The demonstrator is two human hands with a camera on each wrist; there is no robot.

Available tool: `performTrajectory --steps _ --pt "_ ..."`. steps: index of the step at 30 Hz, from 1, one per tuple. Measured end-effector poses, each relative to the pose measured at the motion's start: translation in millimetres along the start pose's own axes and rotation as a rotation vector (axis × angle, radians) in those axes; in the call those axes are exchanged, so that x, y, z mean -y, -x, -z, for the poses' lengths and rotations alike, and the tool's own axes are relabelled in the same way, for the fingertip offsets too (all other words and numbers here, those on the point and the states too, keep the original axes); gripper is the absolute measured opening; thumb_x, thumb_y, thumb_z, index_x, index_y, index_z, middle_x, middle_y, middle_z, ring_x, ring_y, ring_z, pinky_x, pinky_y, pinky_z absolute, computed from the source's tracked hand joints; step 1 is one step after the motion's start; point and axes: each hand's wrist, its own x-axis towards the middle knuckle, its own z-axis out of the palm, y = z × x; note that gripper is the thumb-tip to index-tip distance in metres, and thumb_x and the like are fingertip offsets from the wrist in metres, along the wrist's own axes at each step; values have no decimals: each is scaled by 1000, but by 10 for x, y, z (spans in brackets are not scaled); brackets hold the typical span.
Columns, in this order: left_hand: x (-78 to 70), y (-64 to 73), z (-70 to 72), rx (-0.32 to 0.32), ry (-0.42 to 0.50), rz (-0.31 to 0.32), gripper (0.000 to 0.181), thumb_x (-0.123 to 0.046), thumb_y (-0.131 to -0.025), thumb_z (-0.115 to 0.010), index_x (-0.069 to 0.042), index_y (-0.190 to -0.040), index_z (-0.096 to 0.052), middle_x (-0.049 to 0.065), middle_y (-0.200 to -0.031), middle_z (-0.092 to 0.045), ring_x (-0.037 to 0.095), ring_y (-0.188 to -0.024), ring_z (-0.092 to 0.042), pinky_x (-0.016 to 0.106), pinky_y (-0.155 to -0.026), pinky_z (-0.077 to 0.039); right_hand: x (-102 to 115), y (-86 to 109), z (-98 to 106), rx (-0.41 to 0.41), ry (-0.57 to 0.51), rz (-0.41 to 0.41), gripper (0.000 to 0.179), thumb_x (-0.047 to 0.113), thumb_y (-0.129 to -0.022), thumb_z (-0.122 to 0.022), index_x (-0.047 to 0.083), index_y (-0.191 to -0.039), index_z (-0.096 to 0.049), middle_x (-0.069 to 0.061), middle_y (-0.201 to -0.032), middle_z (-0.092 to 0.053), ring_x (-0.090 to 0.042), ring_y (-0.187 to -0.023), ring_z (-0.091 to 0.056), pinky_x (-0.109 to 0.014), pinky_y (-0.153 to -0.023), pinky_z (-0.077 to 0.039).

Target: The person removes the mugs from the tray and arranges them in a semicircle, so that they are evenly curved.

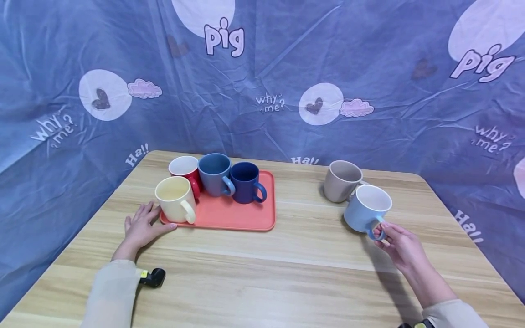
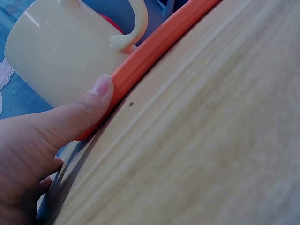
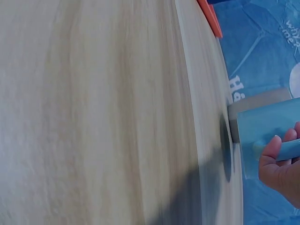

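My right hand point(image 1: 399, 246) pinches the handle of a light blue mug point(image 1: 365, 209), which is held above the tabletop with its mouth up and its shadow apart from it. Just behind it a grey mug point(image 1: 339, 182) stands on the table. My left hand point(image 1: 143, 229) lies spread at the near left corner of a coral tray point(image 1: 234, 218), its thumb point(image 2: 101, 91) against the tray's rim. Closest to that hand is a cream mug point(image 1: 174, 200). Behind the cream one, the tray also bears a red mug point(image 1: 186, 169) with white inside, a blue mug point(image 1: 214, 175) and a navy mug point(image 1: 244, 182).
A pale wooden table point(image 1: 262, 273) carries everything. Blue printed cloth point(image 1: 262, 68) hangs behind it and along both sides. The grey mug stands close by the light blue one, overlapping it in the right wrist view.
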Motion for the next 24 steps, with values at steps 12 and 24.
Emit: performTrajectory --steps 12,24 --pt "6 -1 -1 -6 3 -1 88 -54 -69 -61 1 -131 -31 31 -135 -15 44 -123 0 59 -89 15 1 -49 165 -11 -50 14 21 2 -88 -46 1 -79 -66 -7 -72 -61 -14 -70 -57 -27 -60 -46" --pt "18 -7 0 -2 5 -9 88 -54 -70 -61 1 -131 -31 31 -134 -14 44 -123 1 59 -88 15 2 -71 193 -14 -52 -34 20 4 -88 -47 2 -80 -65 -7 -72 -61 -14 -69 -57 -27 -60 -45"
